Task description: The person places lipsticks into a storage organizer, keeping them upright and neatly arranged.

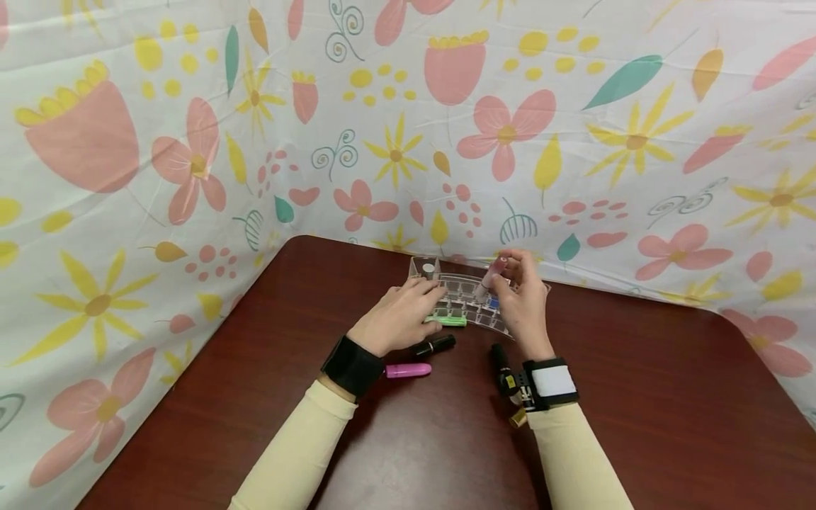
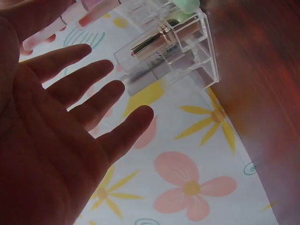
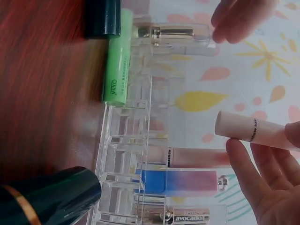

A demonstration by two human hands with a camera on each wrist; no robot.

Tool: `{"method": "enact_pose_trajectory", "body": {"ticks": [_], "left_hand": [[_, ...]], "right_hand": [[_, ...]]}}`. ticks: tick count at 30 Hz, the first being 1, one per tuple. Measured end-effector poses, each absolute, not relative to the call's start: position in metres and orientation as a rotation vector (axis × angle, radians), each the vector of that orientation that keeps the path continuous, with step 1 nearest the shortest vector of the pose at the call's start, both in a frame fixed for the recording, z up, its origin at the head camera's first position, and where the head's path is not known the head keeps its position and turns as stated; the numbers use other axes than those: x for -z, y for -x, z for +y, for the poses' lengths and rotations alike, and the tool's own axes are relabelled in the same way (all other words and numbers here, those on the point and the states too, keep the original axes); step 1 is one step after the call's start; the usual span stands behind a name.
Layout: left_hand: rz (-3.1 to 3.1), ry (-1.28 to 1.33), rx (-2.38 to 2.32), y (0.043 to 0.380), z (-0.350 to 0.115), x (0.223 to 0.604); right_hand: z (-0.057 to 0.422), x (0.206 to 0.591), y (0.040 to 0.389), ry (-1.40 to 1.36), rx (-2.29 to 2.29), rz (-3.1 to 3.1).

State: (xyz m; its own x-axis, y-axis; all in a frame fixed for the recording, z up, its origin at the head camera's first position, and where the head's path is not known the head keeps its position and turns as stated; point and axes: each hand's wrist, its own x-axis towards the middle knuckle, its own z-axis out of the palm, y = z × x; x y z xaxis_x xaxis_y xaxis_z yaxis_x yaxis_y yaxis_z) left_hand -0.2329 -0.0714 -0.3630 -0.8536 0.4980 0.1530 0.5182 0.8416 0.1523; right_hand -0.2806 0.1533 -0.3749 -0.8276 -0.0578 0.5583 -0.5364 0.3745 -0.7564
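Observation:
My right hand point(image 1: 525, 304) pinches a pale pink lip gloss tube point(image 3: 248, 130) between thumb and fingers, tilted above the right part of a clear compartmented lipstick organizer point(image 1: 474, 314). My left hand point(image 1: 398, 315) is over the organizer's left end, its fingers spread and holding nothing. Close to those fingertips, a gold-banded lipstick point(image 2: 152, 43) stands in a slot. In the right wrist view, the organizer also holds a pink tube point(image 3: 199, 158), a blue-and-pink tube point(image 3: 180, 182) and a tube lettered avocado point(image 3: 190, 216). A light green tube point(image 3: 119, 61) lies along the front edge.
On the brown table point(image 1: 408, 453) lie a black tube point(image 1: 433, 346) and a bright pink tube point(image 1: 408, 370) near my left wrist. By my right wrist are a dark tube point(image 1: 500, 358) and a small gold piece point(image 1: 518, 418). Flower-printed cloth point(image 1: 395, 92) hangs behind.

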Motion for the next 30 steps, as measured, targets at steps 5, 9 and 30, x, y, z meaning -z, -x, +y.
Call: {"method": "enact_pose_trajectory", "body": {"ticks": [5,9,30], "left_hand": [[-2.897,0.844,0.257,0.237,-0.067,0.366],[-2.893,0.846,0.27,0.238,-0.066,0.366],[-2.969,0.824,0.327,0.235,-0.074,0.366]], "right_hand": [[0.153,0.379,0.29,-0.517,-1.288,-2.201],[0.149,0.381,0.299,-0.558,-1.183,-2.174],[0.134,0.406,0.315,-0.723,-0.816,-2.166]]}}
